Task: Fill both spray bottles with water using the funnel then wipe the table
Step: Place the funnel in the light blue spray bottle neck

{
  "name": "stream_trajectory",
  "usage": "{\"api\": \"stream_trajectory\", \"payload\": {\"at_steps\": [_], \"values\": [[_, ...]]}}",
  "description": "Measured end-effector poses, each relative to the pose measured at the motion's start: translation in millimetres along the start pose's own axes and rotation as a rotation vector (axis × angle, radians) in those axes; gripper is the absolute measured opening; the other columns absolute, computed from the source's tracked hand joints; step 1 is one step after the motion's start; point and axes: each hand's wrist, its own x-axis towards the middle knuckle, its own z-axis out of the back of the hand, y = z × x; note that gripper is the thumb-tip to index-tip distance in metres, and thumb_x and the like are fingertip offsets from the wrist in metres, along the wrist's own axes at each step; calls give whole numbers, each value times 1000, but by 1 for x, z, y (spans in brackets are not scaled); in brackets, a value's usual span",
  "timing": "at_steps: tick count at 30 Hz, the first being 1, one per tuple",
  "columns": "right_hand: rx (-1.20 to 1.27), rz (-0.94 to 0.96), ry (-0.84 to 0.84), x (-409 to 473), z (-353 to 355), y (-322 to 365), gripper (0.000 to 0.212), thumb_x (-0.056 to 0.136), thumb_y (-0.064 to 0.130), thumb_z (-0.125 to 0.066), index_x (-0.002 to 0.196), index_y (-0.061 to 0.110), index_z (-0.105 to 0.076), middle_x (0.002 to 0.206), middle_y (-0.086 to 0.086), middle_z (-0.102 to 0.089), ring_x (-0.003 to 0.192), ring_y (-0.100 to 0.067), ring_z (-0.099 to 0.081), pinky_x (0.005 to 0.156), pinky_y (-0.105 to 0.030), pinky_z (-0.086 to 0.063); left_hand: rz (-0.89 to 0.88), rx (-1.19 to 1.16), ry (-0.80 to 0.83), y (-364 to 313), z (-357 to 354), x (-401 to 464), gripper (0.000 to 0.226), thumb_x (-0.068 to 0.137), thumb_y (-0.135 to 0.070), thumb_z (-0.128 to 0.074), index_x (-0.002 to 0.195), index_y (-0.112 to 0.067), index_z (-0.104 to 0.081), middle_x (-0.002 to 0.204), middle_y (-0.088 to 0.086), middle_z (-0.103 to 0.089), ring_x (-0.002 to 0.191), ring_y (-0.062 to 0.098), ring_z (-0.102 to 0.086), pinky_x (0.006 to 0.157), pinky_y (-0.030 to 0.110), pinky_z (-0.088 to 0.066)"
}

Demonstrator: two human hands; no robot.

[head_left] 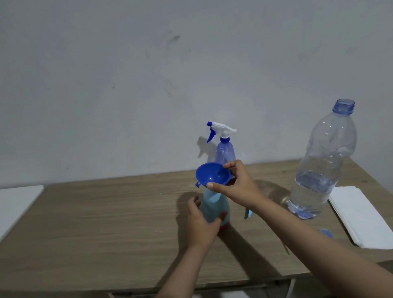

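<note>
Our left hand (204, 220) grips the light blue spray bottle (213, 205) on the worktop (102, 231); our right hand (239, 184) fingers pinch the funnel (212, 174) atop it.

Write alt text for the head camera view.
A person's right hand holds a blue funnel in the neck of a light blue spray bottle, steadied by the left hand, on a wooden table. Behind stands a second spray bottle; at right, an uncapped water bottle and white cloth.
</note>
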Motion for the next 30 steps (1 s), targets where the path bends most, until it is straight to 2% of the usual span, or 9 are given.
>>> {"api": "stream_trajectory", "payload": {"at_steps": [3, 5, 9, 14, 18, 21, 24, 26, 30], "values": [[11, 8, -39, -5, 4, 7, 67, 68, 48, -80, 119, 29, -41, 122, 3, -53, 105, -15, -58, 82, -28, -53, -25, -90, -52, -8, 3, 2, 95, 63, -39, -84, 136, -15, -28, 136, 2, -44, 125, 19, -46, 97, 31, -44], [46, 43, -111, -13, 10, 12, 63, 72, 39, -80, 121, 26, -42, 118, 8, -53, 100, -9, -58, 76, -17, -50, -65, -199, -54, -17, 6, 5, 100, 62, -36, -85, 138, -16, -23, 140, 3, -39, 130, 18, -39, 104, 31, -37], [-34, 248, -401, -39, 28, 8, 52, 75, 41, -75, 115, 22, -50, 113, 9, -56, 101, -3, -55, 77, -1, -38, -153, -306, -49, -36, 14, 11, 111, 58, -36, -88, 143, -22, -18, 141, -1, -37, 125, 10, -40, 100, 25, -36], [-268, 480, -844, -58, 72, -12, 57, 77, 35, -69, 118, -1, -51, 117, -18, -52, 112, -27, -49, 101, -27, -37, -180, -324, -2, -50, 14, 16, 104, 63, -35, -85, 145, -28, -21, 133, -6, -44, 117, 10, -47, 97, 27, -41], [-310, 359, -1110, -54, 116, -29, 75, 71, 36, -76, 129, 5, -40, 132, -24, -41, 125, -31, -36, 106, -38, -29, -134, -350, 21, -52, 12, 17, 87, 71, -31, -81, 141, -29, -29, 128, -8, -50, 113, 14, -54, 88, 24, -43], [-330, 269, -1072, -45, 144, -43, 97, 65, 41, -84, 139, 15, -27, 140, -19, -34, 131, -31, -33, 109, -34, -22, -144, -338, 2, -53, 11, 16, 80, 73, -29, -80, 138, -28, -33, 127, -6, -51, 113, 15, -55, 86, 23, -43], [-297, 258, -922, -34, 160, -52, 111, 60, 40, -87, 144, 31, -15, 148, -11, -27, 134, -29, -35, 109, -49, -34, -153, -313, 8, -57, 12, 12, 78, 75, -29, -78, 138, -27, -33, 126, -6, -52, 112, 12, -55, 82, 19, -40], [-320, 300, -845, -27, 164, -54, 114, 59, 37, -87, 143, 36, -12, 150, -11, -27, 134, -30, -38, 105, -48, -40, -151, -305, 14, -59, 13, 10, 77, 75, -29, -78, 138, -28, -33, 125, -7, -52, 111, 11, -54, 81, 19, -40], [-292, 332, -793, -12, 165, -50, 113, 62, 37, -85, 143, 40, -6, 136, -18, -42, 112, -30, -57, 87, -45, -53, -149, -309, 16, -60, 13, 10, 74, 75, -28, -78, 135, -29, -34, 125, -6, -51, 111, 13, -54, 83, 22, -43]]}}
